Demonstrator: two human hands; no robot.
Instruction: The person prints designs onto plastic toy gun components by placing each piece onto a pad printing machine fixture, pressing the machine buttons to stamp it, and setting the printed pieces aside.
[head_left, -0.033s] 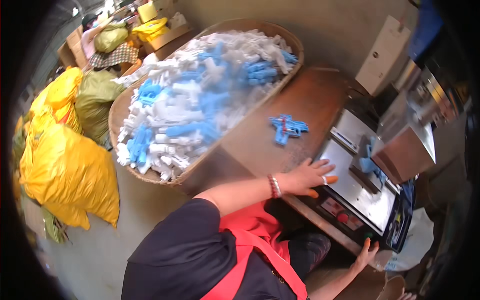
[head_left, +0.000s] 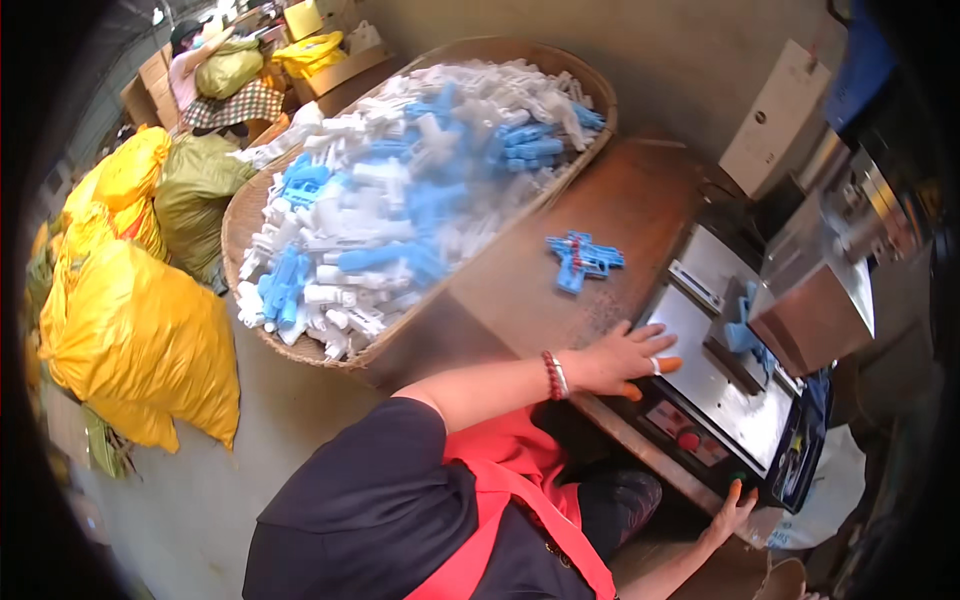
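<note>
My left hand (head_left: 622, 364) lies palm down with spread fingers at the near left edge of a machine with a metal plate (head_left: 722, 400); orange covers sit on its thumb and one finger. At the machine's front right corner is my right hand (head_left: 732, 516), fingers apart, one orange-tipped finger at a green button (head_left: 738, 478). Neither hand holds anything. Under the machine's box-shaped metal head (head_left: 815, 295) a light blue plastic piece (head_left: 742, 335) sits beside a dark bar, partly hidden. Blue toy pistols (head_left: 580, 260) with small red parts lie on the brown table (head_left: 640, 190).
A long woven basket (head_left: 232, 235) heaped with white and blue toy pistol parts stands left of the table. Yellow sacks (head_left: 140, 340) and an olive sack (head_left: 195, 190) line the left. A person (head_left: 215, 75) sits far back near boxes. A red button (head_left: 688, 439) is on the machine's front.
The whole view has shifted slightly. Both hands keep their places on the machine.
</note>
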